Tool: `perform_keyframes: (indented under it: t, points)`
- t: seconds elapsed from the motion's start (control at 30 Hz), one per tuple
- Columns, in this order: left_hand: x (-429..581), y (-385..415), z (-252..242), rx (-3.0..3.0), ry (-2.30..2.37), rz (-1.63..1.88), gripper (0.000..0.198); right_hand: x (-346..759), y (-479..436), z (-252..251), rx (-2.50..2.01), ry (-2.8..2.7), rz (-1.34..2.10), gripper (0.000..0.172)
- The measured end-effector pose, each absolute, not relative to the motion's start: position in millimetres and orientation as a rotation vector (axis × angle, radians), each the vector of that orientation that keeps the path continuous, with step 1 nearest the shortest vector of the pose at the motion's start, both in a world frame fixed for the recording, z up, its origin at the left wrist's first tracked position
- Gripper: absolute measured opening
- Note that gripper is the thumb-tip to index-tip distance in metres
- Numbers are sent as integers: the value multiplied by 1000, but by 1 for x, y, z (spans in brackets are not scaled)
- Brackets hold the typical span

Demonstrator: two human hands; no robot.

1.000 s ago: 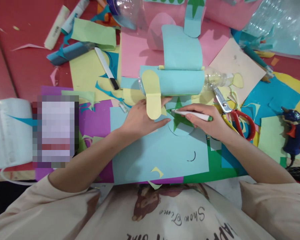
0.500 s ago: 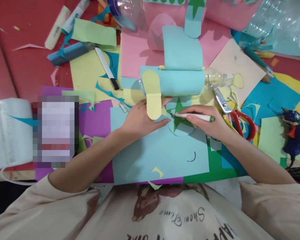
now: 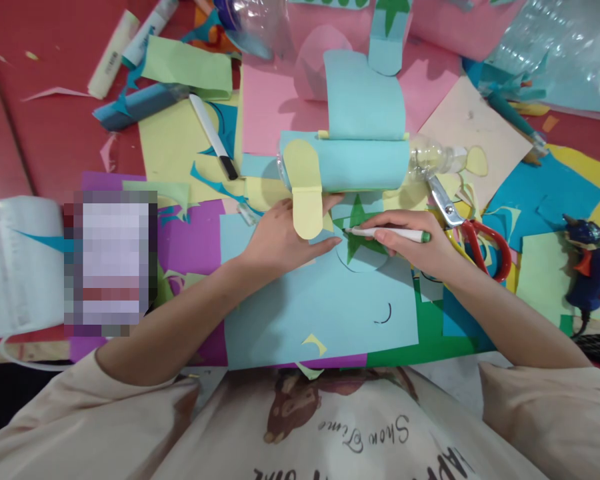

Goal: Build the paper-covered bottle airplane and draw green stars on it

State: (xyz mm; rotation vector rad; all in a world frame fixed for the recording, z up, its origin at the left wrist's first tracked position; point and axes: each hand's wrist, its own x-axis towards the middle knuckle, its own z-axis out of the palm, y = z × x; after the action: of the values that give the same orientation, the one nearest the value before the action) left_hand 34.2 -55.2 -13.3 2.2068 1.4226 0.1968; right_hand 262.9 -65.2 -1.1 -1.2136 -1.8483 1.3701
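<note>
My right hand (image 3: 413, 240) grips a white marker (image 3: 400, 234) with a green end, its tip on a green star (image 3: 356, 223). The star is drawn inside a dark curved outline on a light blue paper sheet (image 3: 290, 313). With thumb and fingers apart, my left hand (image 3: 277, 233) rests on the sheet left of the star. Part of it is hidden under a yellow rounded strip (image 3: 307, 217) hanging from a bottle wrapped in light blue paper (image 3: 363, 163). The bottle lies on its side just beyond both hands, and a curved blue flap (image 3: 366, 93) rises from it.
Red-handled scissors (image 3: 485, 250) lie right of my right hand, near a dark blue glue gun (image 3: 585, 267). A white marker with a black cap (image 3: 215, 137) sits at the upper left. Paper scraps surround the sheet; a blurred-out phone-like device (image 3: 113, 260) is at left.
The marker tip has shifted very slightly on the star. My left hand and the wrapped bottle stay in place.
</note>
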Motion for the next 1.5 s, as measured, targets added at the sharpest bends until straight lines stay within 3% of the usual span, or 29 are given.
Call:
perform_keyframes:
  t: [1.5]
  points:
    - [33,-56,-17,2234,1426,240,55,264,-65,-2,-1249,-1732,1457,17]
